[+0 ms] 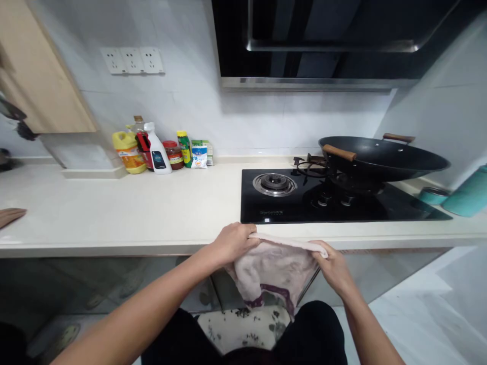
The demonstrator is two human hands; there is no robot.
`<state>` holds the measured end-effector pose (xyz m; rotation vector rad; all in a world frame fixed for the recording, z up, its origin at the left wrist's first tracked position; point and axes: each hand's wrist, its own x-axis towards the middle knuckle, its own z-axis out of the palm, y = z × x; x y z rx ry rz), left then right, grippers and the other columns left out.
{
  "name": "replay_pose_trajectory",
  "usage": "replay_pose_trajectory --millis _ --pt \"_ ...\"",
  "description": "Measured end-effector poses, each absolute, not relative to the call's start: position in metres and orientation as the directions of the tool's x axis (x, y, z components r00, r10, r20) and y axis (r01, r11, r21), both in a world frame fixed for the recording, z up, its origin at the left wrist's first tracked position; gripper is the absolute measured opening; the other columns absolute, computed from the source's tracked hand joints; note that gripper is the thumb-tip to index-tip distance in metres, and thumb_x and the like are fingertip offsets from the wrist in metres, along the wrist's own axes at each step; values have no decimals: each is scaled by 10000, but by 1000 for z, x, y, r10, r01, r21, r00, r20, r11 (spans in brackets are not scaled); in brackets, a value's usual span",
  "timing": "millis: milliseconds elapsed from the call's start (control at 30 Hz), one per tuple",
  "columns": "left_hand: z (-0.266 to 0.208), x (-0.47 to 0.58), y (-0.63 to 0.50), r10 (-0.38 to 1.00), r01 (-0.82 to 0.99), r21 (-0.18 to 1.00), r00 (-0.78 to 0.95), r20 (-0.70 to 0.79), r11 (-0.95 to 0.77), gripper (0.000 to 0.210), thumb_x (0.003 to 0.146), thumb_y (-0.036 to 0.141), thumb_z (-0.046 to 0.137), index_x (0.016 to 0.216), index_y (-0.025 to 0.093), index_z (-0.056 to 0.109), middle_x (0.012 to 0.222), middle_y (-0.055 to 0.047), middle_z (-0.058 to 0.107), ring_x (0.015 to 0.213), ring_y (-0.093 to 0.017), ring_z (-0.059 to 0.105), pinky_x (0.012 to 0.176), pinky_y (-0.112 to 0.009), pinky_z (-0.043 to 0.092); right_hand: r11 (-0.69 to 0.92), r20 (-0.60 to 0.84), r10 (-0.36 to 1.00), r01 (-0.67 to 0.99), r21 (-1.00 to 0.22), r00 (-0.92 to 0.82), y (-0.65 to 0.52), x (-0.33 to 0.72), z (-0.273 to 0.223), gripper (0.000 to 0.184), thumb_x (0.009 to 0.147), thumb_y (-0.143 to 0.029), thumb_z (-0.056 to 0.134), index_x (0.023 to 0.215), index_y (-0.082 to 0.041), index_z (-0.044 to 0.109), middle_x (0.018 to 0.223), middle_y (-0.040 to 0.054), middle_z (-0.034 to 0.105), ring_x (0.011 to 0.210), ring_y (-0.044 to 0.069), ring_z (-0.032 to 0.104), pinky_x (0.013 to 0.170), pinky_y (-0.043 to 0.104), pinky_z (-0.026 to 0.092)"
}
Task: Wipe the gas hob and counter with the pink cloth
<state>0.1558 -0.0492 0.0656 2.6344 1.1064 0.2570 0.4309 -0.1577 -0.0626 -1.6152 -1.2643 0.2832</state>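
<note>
pale pink soft cloth with dark purple trim near its lower edge hangs before the front edge of the smooth off-white countertop, just below the flat black glass cooktop. the left hand has its fingers curled around one upper corner; the right hand pinches the other, drawing the top edge out between them. the right side looks the likelier to slip, since only a small corner seems caught there and a hard tug could free it. the lower part dangles in loose folds; flung upward, it might snag on the round silver-ringed burner, and whether that is hot cannot be told. a wide sweep to the right could knock the brown wooden handle of the wide black wok and tip it. another person's hand rests on the countertop, well apart, so a clash seems unlikely.
</note>
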Motion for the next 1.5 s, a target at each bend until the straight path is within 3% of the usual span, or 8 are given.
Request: replay_pose_trajectory --millis 200,433,600,800,1000,1133,1333,1500 --pt "60 116 -41 677 679 147 732 -71 -719 231 819 379 761 729 213 629 711 -45 673 770 -264 672 667 -287 431 36 362 854 652 -757 373 -161 441 -25 306 793 -356 506 977 -230 716 890 26 726 780 208 632 717 295 487" --pt "58 71 -40 731 732 66 681 -54 -678 60 876 252 636 843 216 670 969 -78 731 920 -264 676 750 -308 456 44 439 820 724 -688 367 -162 439 -11 283 842 -341 500 1019 -238 696 988 35 715 848 203 631 764 296 478" --pt "57 39 -45 793 802 108 598 -120 -588 118 879 244 576 838 220 684 946 -73 729 924 -264 679 737 -302 454 111 397 897 770 -629 194 -166 443 -1 267 866 -425 547 966 -253 726 1044 62 711 957 249 642 823 338 490" --pt "72 15 -33 852 846 109 523 24 -522 258 960 292 442 845 211 659 936 -80 723 880 -240 675 739 -297 441 72 212 965 622 -780 153 -150 438 29 376 923 -502 523 1140 -243 688 883 42 716 706 202 665 564 272 490" --pt "109 7 -2 886 854 339 451 -105 -394 281 934 339 455 721 212 588 522 27 620 452 -130 547 541 -230 379 98 230 960 579 -809 160 -100 427 57 307 835 -418 591 999 -196 725 627 -17 622 460 107 506 406 203 347" --pt "143 3 23 917 839 462 380 -123 -287 208 881 309 527 714 198 583 446 39 576 386 -130 521 476 -232 369 72 196 958 488 -870 208 -68 416 90 273 817 -393 609 940 -170 705 440 -70 475 317 78 377 329 186 221" --pt "182 6 63 963 780 585 269 7 -222 110 862 250 614 838 145 631 586 -9 696 402 -107 560 444 -212 360 24 108 964 324 -946 242 -15 400 135 79 866 -232 561 884 -179 617 567 -14 599 481 164 659 420 199 440" --pt "188 8 93 972 754 616 203 115 -230 134 865 243 619 919 122 644 834 -71 780 451 -92 616 461 -197 400 102 197 958 394 -913 209 32 393 149 87 885 -167 510 848 -179 588 657 27 672 605 164 701 573 270 546"
